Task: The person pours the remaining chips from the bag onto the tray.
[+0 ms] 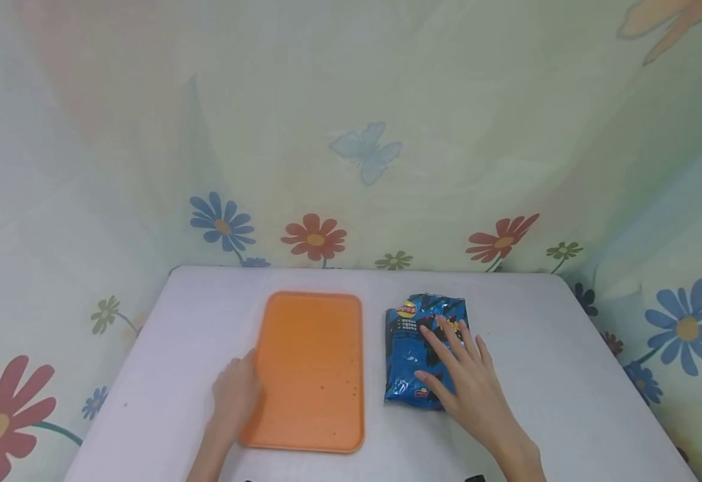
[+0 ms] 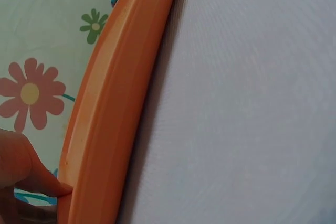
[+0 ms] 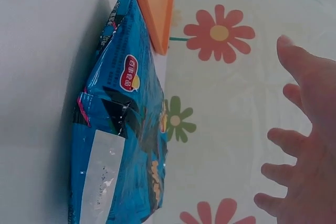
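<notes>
Bare hands (image 1: 474,388), bare forearms (image 1: 208,452)

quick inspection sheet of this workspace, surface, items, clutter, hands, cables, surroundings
Surface: white table, a tiny spot near its left edge
Job's things: orange tray left of a blue snack bag, a gap between them
Clutter: small dark specks on the tray
Left hand: grips the tray's left edge
Right hand: fingers spread over the snack bag, not touching it
Cables: nothing seen
Surroundings: flower-print cloth behind and at both sides
</notes>
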The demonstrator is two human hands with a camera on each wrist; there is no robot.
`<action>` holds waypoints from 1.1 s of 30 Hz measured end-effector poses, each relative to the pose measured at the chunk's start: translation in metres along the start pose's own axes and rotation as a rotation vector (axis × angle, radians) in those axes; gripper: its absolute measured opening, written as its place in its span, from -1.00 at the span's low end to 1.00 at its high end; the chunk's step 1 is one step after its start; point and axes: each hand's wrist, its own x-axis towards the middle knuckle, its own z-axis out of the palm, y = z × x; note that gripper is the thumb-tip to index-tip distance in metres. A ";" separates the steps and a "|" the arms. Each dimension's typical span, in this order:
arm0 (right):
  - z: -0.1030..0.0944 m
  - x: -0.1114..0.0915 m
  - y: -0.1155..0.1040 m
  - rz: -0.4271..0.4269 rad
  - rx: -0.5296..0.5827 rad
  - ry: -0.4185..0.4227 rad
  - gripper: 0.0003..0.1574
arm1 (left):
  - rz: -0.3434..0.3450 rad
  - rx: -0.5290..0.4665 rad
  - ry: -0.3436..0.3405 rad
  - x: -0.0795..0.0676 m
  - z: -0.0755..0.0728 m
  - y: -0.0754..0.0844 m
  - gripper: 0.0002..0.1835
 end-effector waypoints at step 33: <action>0.024 -0.033 0.049 0.769 0.314 -0.268 -0.24 | -0.069 -0.076 -0.003 -0.002 0.002 -0.004 -0.56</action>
